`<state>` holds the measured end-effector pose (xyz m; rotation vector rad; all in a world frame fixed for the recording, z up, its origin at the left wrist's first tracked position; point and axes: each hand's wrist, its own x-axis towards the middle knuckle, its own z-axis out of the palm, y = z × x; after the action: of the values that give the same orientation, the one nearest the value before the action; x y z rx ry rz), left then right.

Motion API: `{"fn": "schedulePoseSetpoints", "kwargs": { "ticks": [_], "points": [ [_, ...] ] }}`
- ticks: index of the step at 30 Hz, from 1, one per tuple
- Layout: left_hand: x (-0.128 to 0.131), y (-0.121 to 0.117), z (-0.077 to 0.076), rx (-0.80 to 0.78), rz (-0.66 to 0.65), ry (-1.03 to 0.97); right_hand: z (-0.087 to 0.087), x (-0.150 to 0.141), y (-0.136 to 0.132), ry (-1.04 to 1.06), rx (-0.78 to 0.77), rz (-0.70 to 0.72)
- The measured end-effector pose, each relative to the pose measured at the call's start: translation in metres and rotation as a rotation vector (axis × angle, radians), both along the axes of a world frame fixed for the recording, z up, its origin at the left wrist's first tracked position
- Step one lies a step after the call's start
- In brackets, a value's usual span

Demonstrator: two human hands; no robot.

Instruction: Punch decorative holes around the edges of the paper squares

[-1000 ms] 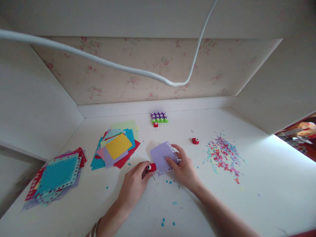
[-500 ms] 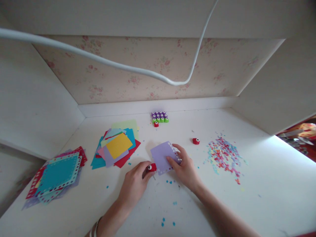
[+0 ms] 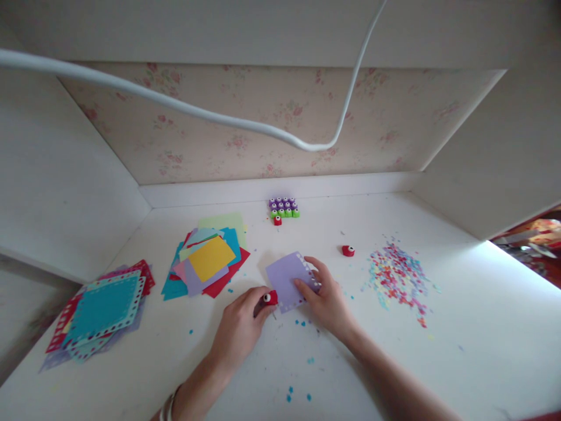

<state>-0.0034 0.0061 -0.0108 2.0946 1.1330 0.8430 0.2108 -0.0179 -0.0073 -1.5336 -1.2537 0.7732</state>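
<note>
The purple sheet [image 3: 284,278] has apparently slid slightly closer to the red punch [image 3: 272,297].

Left grip [image 3: 240,318] curled into a pinch, right grip [image 3: 326,301] pinching thumb uppermost, forearms [image 3: 385,365] angled inward

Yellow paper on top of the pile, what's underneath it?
A purple sheet shows along its left and lower edges; a pink sheet, red sheet and blue sheets stick out farther. The yellow paper hides the purple sheet's middle and anything lying wholly beneath.
</note>
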Motion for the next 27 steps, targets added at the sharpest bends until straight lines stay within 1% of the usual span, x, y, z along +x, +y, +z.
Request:
{"fn": "schedulePoseSetpoints", "kwargs": {
  "ticks": [3,7,9,13,14,16,18,19,21,24,27],
  "points": [
    [0.001,0.001,0.001,0.034,-0.014,0.016,0.0,-0.001,-0.001,-0.069,-0.033,0.012],
    [0.0,0.003,-0.001,0.096,-0.019,0.053,0.003,-0.001,-0.003,-0.25,-0.072,0.052],
    [-0.001,0.004,-0.001,0.1,-0.018,0.069,0.006,0.001,-0.004,-0.369,-0.036,0.095],
    [-0.004,0.005,0.006,0.078,-0.042,0.099,0.012,0.012,-0.005,-0.674,0.128,0.14],
    [-0.004,0.005,0.009,0.087,-0.048,0.119,0.012,0.015,-0.005,-0.734,0.155,0.172],
    [-0.005,0.005,0.014,0.12,-0.043,0.172,0.012,0.02,-0.004,-0.81,0.168,0.284],
    [-0.004,0.004,0.018,0.139,-0.021,0.215,0.01,0.022,-0.003,-0.843,0.138,0.39],
    [-0.003,0.003,0.019,0.139,-0.012,0.227,0.009,0.021,-0.003,-0.847,0.121,0.411],
    [-0.003,0.003,0.02,0.129,-0.014,0.233,0.008,0.019,-0.003,-0.842,0.107,0.398],
    [-0.002,0.003,0.019,0.125,-0.028,0.231,0.006,0.015,-0.003,-0.828,0.132,0.356],
    [-0.003,0.004,0.018,0.14,-0.031,0.23,0.005,0.013,-0.004,-0.815,0.155,0.356]
  ]
}}
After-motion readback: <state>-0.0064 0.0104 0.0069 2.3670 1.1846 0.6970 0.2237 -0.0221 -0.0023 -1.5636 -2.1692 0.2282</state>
